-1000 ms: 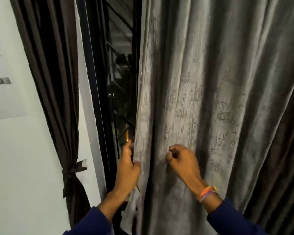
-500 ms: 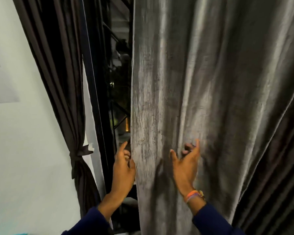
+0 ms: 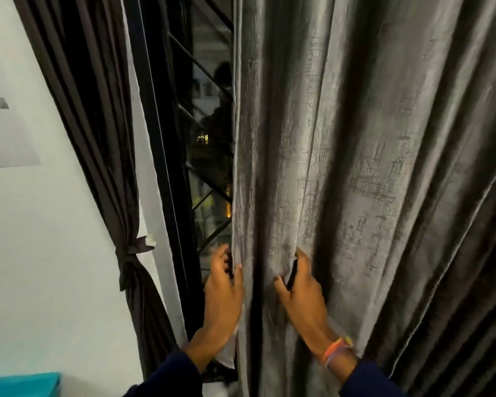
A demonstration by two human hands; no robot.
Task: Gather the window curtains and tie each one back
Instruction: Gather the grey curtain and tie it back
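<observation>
Two curtains: one dark curtain (image 3: 98, 138) tied back with one tie (image 3: 132, 253), one grey curtain (image 3: 355, 167) hanging loose. Two hands: left hand (image 3: 224, 296), right hand (image 3: 304, 299). One wristband (image 3: 337, 349), one window (image 3: 209, 138)

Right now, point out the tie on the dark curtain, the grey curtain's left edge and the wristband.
Tie (image 3: 132, 253), head view, on its knot.
Grey curtain (image 3: 236, 167), head view, on the left hem.
Wristband (image 3: 337, 349), head view, on the orange band at the right wrist.

The grey curtain (image 3: 341, 167) hangs loose in vertical folds, filling the view from 12 to 4 o'clock. The dark curtain (image 3: 98, 138) at 9 o'clock is gathered, cinched by its tie (image 3: 132, 255).
</observation>
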